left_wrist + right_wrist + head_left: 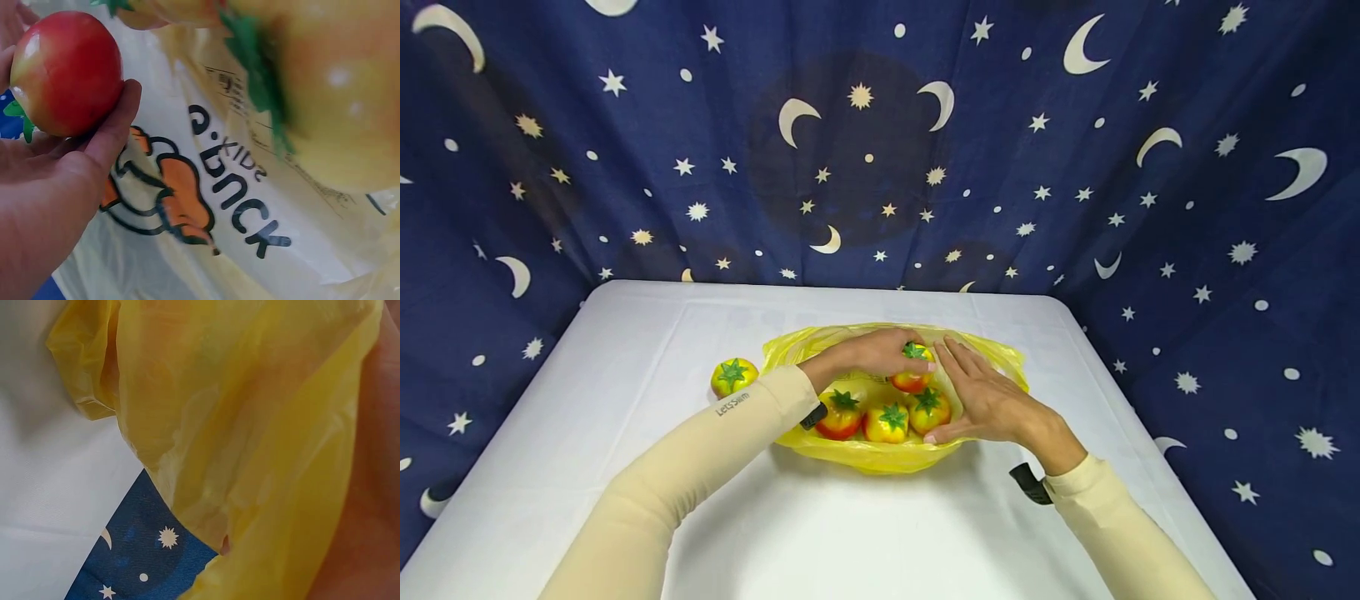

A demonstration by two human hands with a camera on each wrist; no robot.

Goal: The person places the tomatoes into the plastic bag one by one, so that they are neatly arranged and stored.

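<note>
A yellow plastic bag (850,454) lies spread on the table, its mouth facing up. Inside it sit three red-and-yellow tomatoes with green star-shaped tops: a left one (839,417), a middle one (887,423) and a right one (929,408). My left hand (880,352) reaches over the bag and grips another tomato (69,72) above the others. In the left wrist view, printed lettering and an orange figure show on the bag. My right hand (988,404) rests against the bag's right side, fingers straight and thumb spread; bag film partly covers the right wrist view.
One more tomato (733,377) lies outside the bag, to its left and close to the left forearm. The white-covered table (865,533) extends around the bag. A dark blue curtain (865,167) with moons and stars hangs behind and at both sides.
</note>
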